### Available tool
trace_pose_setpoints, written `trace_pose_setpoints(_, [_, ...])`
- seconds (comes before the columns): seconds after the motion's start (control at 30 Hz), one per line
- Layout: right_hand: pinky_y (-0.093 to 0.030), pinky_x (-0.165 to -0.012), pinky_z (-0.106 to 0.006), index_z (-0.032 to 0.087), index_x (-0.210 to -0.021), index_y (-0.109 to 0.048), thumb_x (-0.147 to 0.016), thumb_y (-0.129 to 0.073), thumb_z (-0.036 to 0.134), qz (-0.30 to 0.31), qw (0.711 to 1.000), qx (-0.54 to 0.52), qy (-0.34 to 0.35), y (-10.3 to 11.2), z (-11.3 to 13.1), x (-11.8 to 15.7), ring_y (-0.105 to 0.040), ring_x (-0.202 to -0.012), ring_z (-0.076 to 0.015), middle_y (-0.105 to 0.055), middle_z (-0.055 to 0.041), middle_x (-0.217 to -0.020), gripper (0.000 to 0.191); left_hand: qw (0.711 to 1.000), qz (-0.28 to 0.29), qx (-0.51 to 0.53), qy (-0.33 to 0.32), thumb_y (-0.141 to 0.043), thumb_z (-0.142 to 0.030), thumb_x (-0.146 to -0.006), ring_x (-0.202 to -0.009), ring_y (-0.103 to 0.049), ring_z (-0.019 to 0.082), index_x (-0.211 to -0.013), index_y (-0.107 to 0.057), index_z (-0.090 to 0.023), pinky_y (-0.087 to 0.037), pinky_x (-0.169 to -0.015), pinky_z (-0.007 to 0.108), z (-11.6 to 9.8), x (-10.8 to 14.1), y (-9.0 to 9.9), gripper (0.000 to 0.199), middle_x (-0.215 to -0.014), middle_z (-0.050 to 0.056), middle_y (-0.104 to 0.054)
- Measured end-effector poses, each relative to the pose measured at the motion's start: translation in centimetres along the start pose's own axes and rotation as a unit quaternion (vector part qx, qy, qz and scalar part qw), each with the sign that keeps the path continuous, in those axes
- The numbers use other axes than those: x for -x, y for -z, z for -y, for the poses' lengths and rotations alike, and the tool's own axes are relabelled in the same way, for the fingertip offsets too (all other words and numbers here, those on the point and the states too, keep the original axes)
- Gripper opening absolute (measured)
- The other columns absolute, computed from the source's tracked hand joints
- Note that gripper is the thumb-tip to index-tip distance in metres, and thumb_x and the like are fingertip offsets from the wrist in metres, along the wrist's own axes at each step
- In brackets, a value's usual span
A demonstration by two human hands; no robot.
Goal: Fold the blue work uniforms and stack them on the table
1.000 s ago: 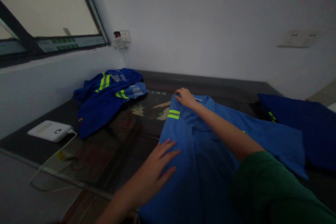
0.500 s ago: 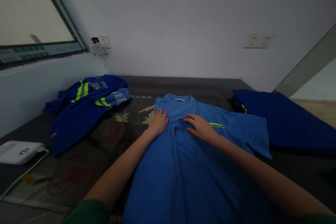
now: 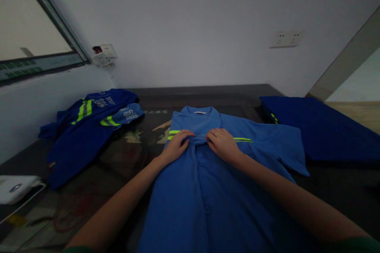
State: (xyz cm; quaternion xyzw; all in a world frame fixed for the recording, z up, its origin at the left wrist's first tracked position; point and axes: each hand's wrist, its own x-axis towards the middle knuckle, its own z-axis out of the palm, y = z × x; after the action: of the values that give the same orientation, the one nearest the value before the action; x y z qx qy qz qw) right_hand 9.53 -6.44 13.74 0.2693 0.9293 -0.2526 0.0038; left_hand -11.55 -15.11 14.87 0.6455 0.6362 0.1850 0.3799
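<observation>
A light blue work shirt (image 3: pixel 178 205) with a collar, front buttons and yellow-green stripes lies spread on the dark table. One short sleeve reaches out to the right; the other sleeve does not show. On the chest, below the collar, my left hand (image 3: pixel 176 146) has its thumb and fingers bent closed on the cloth left of the button opening. Just across from it, my right hand (image 3: pixel 224 145) pinches the cloth with curled fingers. A small fold of the shirt front runs between the two hands.
Darker blue garments (image 3: pixel 86 134) with reflective bands lie crumpled at the left. A folded dark blue garment (image 3: pixel 317 130) sits on the right. A white device (image 3: pixel 18 187) with a cable is at the left edge. The wall (image 3: pixel 190 27) stands behind the table (image 3: pixel 190 91).
My left hand has slid right and down from the shirt's side edge, uncovering a yellow-green stripe. My right hand's fingers have curled in on the cloth. The view has shifted slightly.
</observation>
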Motion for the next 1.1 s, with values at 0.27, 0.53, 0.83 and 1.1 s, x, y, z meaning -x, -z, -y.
trace_pose_setpoints(0.27, [-0.040,-0.076,-0.035,0.020,-0.107,-0.061,-0.089,-0.054,0.020,0.029,0.999,0.011,0.008,-0.7,2.4,0.1,-0.059,-0.095,-0.0256,-0.066,-0.0105,-0.101,0.020,0.998,0.020,0.063,0.008,-0.048,-0.013,-0.087,-0.104,-0.059,0.018,-0.105,-0.063,-0.017,-0.044,-0.098,0.036,0.5,0.4,-0.4,0.024,-0.106,0.007,-0.065])
trace_pose_setpoints(0.53, [-0.040,-0.071,-0.028,0.018,-0.094,-0.062,-0.089,-0.057,0.024,0.052,0.990,-0.119,-0.051,-2.1,3.2,-1.4,-0.060,-0.088,-0.0191,-0.067,-0.0059,-0.093,0.009,0.994,0.043,0.100,0.010,-0.054,-0.017,-0.084,-0.102,-0.059,0.019,-0.102,-0.064,-0.018,-0.045,-0.096,0.037,1.0,0.5,-0.4,0.021,-0.104,0.007,-0.066])
trace_pose_setpoints(0.83, [-0.039,-0.072,-0.027,0.019,-0.089,-0.061,-0.087,-0.056,0.020,0.020,0.986,-0.150,-0.063,-3.2,3.2,-0.9,-0.058,-0.086,-0.0184,-0.066,-0.0046,-0.089,0.005,0.991,0.095,0.096,-0.005,-0.064,-0.023,-0.083,-0.104,-0.058,0.019,-0.103,-0.064,-0.018,-0.043,-0.096,0.036,1.6,0.6,-0.1,0.021,-0.107,0.007,-0.064])
trace_pose_setpoints(1.1, [-0.040,-0.072,-0.029,0.020,-0.099,-0.060,-0.089,-0.051,0.022,0.032,0.987,-0.136,-0.077,-3.2,3.6,-1.5,-0.060,-0.089,-0.0211,-0.067,-0.0064,-0.095,0.013,0.994,0.079,0.075,0.029,-0.064,-0.022,-0.083,-0.100,-0.060,0.020,-0.102,-0.062,-0.018,-0.045,-0.092,0.035,1.4,0.7,-0.3,0.020,-0.103,0.006,-0.066])
